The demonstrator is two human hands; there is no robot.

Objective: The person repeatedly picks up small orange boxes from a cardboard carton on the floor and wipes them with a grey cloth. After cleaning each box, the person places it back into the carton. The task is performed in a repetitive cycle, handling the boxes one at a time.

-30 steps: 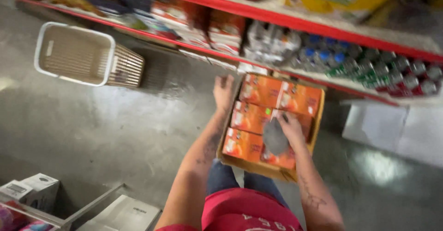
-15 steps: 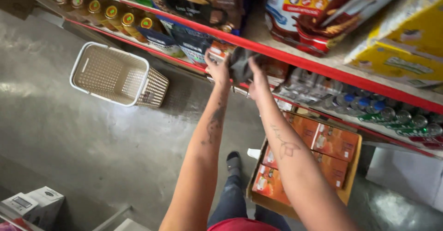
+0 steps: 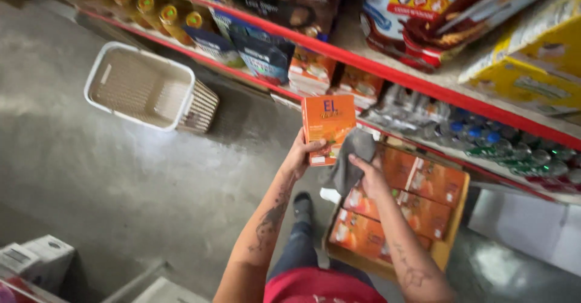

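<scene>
My left hand (image 3: 299, 155) grips an orange carton (image 3: 328, 127) by its lower left edge and holds it upright in front of the shelves. My right hand (image 3: 370, 175) clutches a grey cloth (image 3: 349, 159) pressed against the carton's right side. Below my right arm sits an open cardboard box (image 3: 449, 242) filled with several matching orange cartons (image 3: 417, 200). More orange cartons (image 3: 311, 73) stand on the shelf just beyond the one I hold.
Red-edged shelves (image 3: 423, 85) carry dark pouches, oil bottles (image 3: 151, 9) and small water bottles (image 3: 502, 143). A white plastic basket (image 3: 145, 88) lies on the concrete floor to the left. Cardboard boxes (image 3: 36, 260) sit at the lower left.
My hands have come back from the shelf toward me, the left now holding an orange carton with the cloth against it. The view has shifted up and closer to the shelves.
</scene>
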